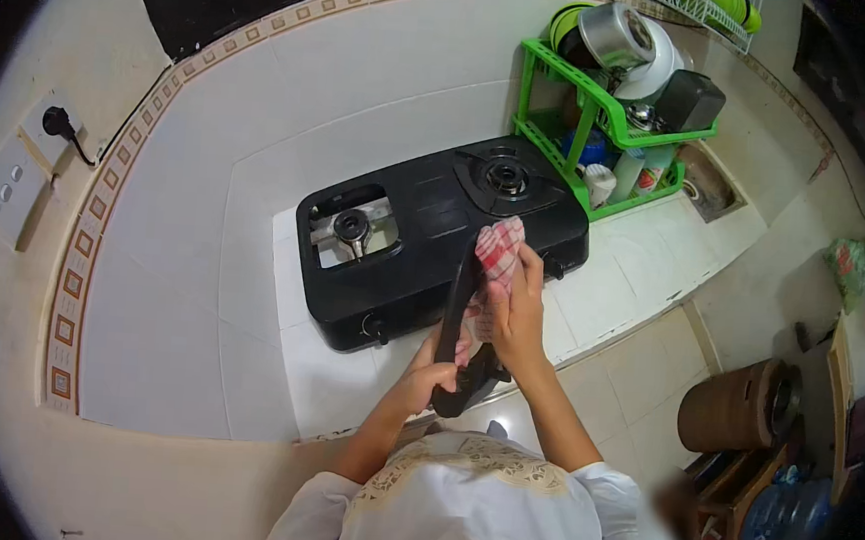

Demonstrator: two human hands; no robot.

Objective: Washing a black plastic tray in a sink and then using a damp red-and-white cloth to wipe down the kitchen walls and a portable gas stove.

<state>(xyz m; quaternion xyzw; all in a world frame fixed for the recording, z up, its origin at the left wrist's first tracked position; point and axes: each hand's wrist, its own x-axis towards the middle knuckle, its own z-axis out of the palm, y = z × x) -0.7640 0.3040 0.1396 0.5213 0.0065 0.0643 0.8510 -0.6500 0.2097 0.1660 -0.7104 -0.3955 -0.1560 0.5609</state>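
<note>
My left hand [427,375] grips the lower part of a black stove pan support [457,324], which is tilted up on its side before my body. A red-and-white checked cloth [500,248] is in my right hand [518,306], pressed against the support's upper part. Some of the cloth hangs down behind the support, near my left fingers. Just beyond my hands sits a black two-burner gas stove [425,217]. Its left burner [351,227] lies in an open cutout, with the white tile visible beneath. The right burner [507,176] has a dark surround in place.
A green dish rack [595,101] with pots, bowls and cups stands right of the stove. Behind it is a small sink [709,184]. The white-tiled counter [614,260] ends at a front edge near me. A brown bin [731,404] stands at the lower right.
</note>
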